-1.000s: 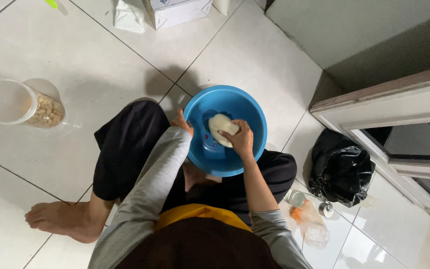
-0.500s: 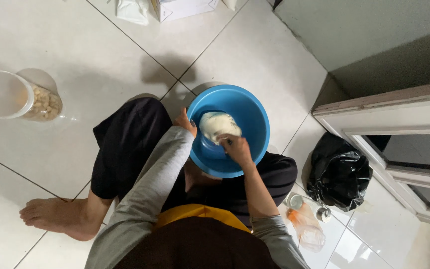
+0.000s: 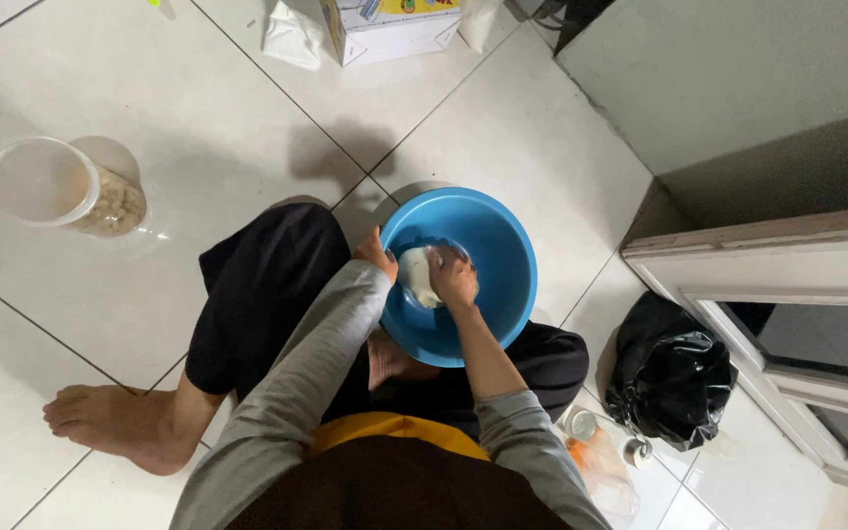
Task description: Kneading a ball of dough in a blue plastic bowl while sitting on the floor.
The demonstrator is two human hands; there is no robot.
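The right hand is closed over a pale lump of dough inside the blue bowl, fingers curled across the top of it and pressing it toward the bowl's near-left wall. The left hand grips the bowl's left rim, thumb side over the edge, holding it. The dough sits low in the bowl, left of its middle, touching both the right hand and the bowl's inner surface.

The bowl rests in the lap of the person, who sits on the white tiled floor with 1 bare foot stretched out to the near left. It appears to sit on the legs rather than flat on the tiles, so I judge it could tip or slide if the right hand pushes hard sideways or the left hand loosens on the rim.

To the far left stands a clear plastic jar with pale contents at its bottom, well apart from the bowl. At the far edge is a cardboard box with white bags beside it. To the right lies a black plastic bag, and near it a small clear bag with orange contents, close enough to the right elbow that a wide swing might knock it.
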